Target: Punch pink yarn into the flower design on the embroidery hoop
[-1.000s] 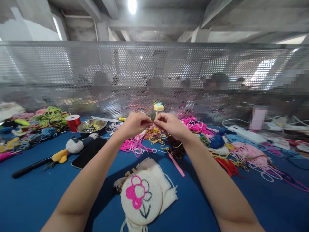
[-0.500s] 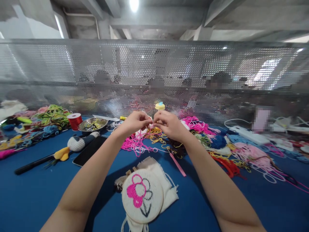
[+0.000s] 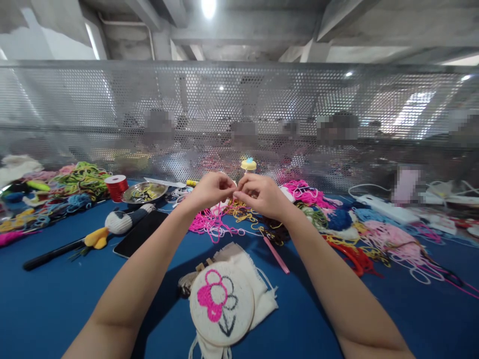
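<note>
My left hand [image 3: 209,190] and right hand [image 3: 262,195] meet above the pink yarn [image 3: 210,225] — each grip pinched closed, fingertips touching — what they pinch I cannot tell

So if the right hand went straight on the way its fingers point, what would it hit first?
Most likely the left hand: the right hand points straight at it, fingertips nearly touching.

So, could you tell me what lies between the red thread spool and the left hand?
In the head view, a shallow metal dish holding yarn scraps sits between the red thread spool and the left hand.
</note>
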Motion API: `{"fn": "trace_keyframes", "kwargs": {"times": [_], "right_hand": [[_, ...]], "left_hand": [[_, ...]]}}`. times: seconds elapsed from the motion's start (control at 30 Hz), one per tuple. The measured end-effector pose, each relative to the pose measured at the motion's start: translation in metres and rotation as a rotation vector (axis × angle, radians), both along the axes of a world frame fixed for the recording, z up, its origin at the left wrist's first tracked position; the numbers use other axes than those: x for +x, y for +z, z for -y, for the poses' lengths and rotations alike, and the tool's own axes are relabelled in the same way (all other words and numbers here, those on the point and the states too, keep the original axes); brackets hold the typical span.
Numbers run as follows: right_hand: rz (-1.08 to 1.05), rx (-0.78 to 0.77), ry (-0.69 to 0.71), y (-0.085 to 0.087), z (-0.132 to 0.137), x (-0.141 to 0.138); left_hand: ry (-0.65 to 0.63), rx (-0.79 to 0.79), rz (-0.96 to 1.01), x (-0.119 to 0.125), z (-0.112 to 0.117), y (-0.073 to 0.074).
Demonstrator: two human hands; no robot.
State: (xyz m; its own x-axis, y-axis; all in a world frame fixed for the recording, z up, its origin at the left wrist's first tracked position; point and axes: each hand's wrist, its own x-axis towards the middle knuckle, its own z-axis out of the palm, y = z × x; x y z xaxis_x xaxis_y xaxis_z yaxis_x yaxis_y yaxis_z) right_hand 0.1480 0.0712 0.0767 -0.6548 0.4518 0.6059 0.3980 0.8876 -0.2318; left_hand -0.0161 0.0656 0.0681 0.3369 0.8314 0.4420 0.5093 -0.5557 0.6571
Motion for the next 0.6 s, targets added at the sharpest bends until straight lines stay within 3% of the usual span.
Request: {"fn": "trace_keyframes", "kwargs": {"times": [0.13, 0.23, 0.33, 0.43, 0.6], "right_hand": [[-0.185, -0.366, -0.082, -0.001, -0.001, -0.002], [-0.248, -0.707, 0.03, -0.001, -0.001, -0.002], [-0.234, -0.922, 0.135, 0.0, -0.001, 0.0], [-0.189, -0.974, 0.18, -0.003, -0.005, 0.004], [-0.171, -0.933, 0.173, -0.007, -0.015, 0.01]], "left_hand": [[0.006, 0.19, -0.102, 0.002, 0.001, -0.001], [0.002, 0.407, -0.246, 0.004, 0.004, 0.0], [-0.029, 0.522, -0.314, 0.005, 0.004, 0.0], [-0.035, 0.539, -0.316, 0.005, 0.002, -0.001], [0.001, 0.529, -0.314, 0.002, 0.001, 0.0]]}}
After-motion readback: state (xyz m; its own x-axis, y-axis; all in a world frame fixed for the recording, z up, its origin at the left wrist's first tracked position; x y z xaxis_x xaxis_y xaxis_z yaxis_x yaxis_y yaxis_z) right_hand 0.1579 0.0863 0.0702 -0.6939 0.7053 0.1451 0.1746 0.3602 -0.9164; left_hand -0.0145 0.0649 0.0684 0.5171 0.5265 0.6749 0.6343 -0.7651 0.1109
